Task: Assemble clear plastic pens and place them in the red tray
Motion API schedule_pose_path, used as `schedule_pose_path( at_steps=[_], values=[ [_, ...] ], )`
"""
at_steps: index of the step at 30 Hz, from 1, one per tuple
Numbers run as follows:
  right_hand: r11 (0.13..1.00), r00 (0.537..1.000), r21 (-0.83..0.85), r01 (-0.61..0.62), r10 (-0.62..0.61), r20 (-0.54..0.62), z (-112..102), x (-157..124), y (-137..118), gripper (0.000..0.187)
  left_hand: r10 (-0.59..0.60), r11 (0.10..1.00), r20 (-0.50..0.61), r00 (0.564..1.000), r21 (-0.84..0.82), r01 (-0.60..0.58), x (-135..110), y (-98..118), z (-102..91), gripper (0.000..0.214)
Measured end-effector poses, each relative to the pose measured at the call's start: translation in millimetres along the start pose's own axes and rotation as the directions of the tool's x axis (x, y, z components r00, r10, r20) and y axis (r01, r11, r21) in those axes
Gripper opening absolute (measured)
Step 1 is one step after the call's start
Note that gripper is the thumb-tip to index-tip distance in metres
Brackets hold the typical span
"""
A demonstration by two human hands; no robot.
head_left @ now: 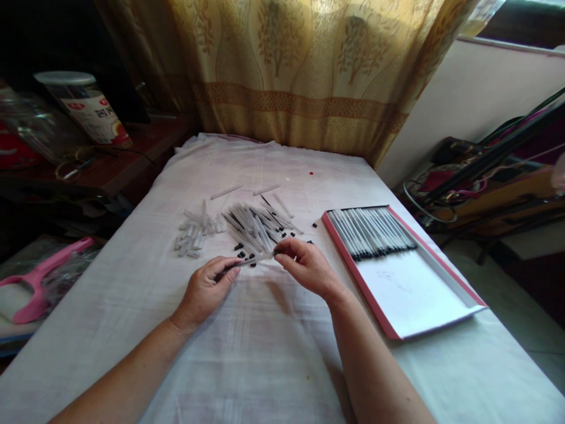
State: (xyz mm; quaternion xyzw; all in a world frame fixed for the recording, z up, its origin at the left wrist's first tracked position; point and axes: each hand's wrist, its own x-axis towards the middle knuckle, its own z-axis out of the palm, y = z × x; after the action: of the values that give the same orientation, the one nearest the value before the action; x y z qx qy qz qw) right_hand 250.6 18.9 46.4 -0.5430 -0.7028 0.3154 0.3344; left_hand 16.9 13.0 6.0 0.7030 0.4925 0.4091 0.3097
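Observation:
My left hand (206,290) and my right hand (305,266) together hold one clear pen (252,260) level over the white cloth. The left hand grips one end and the right fingertips pinch the other end. Just beyond the hands lies a loose pile of clear pen barrels (256,222). Small black caps (244,252) are scattered near it. A heap of short clear pen caps (194,231) lies to the left of the pile.
A flat red-edged white box (399,294) at the right holds a row of assembled pens (373,231). A patterned curtain (291,70) hangs behind the table. At the left, a pink tool (37,280) and a canister (90,109); cables at the right.

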Motion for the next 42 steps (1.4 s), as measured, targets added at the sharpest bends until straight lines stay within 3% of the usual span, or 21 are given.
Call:
schedule_pose_path(
  at_steps=[4, 10, 15, 20, 23, 29, 34, 36, 42],
  values=[
    [0.998, 0.999, -0.067, -0.020, 0.023, 0.032, -1, 0, 0, 0.021, 0.002, 1.000, -0.006, 1.000, -0.001, -0.002, 0, 0, 0.1, 0.023],
    [0.999, 1.000, 0.040, -0.015, 0.014, 0.025, -1, 0, 4, 0.011, 0.005, 1.000, -0.012, 1.000, -0.005, -0.005, 0, -1, 0.7, 0.023],
    [1.000, 0.999, -0.020, -0.017, 0.017, 0.032, -1, 1, 4, 0.016, -0.001, 1.000, -0.006, 1.000, -0.006, 0.001, 0, 0, -0.3, 0.023],
    [0.998, 1.000, 0.061, 0.004, -0.004, 0.006, 0, 1, 6, 0.009, -0.025, 0.999, -0.018, 1.000, -0.027, 0.024, -1, -1, 2.1, 0.025],
    [0.990, 0.999, 0.136, 0.018, -0.012, -0.045, 0, 1, 10, 0.010, -0.096, 0.993, -0.025, 0.995, -0.065, 0.095, -1, -1, 1.6, 0.038],
    [0.970, 0.998, 0.239, 0.035, -0.023, -0.051, 1, 2, 17, 0.012, -0.118, 0.993, 0.055, 0.992, 0.021, 0.117, -1, -1, -6.4, 0.040],
    [0.973, 0.998, 0.228, 0.014, -0.001, -0.058, 3, 2, 17, 0.013, -0.112, 0.994, -0.047, 0.993, -0.016, 0.111, 1, -6, -2.5, 0.028],
    [0.972, 0.998, 0.236, 0.009, 0.007, -0.064, 3, 2, 16, 0.013, -0.099, 0.995, -0.087, 0.991, -0.022, 0.098, 1, -7, -1.4, 0.035],
    [0.962, 0.997, 0.272, 0.005, 0.014, -0.070, 4, 3, 16, 0.014, -0.039, 0.993, 0.053, 0.998, 0.113, 0.033, 0, -4, -4.8, 0.036]
  ],
)
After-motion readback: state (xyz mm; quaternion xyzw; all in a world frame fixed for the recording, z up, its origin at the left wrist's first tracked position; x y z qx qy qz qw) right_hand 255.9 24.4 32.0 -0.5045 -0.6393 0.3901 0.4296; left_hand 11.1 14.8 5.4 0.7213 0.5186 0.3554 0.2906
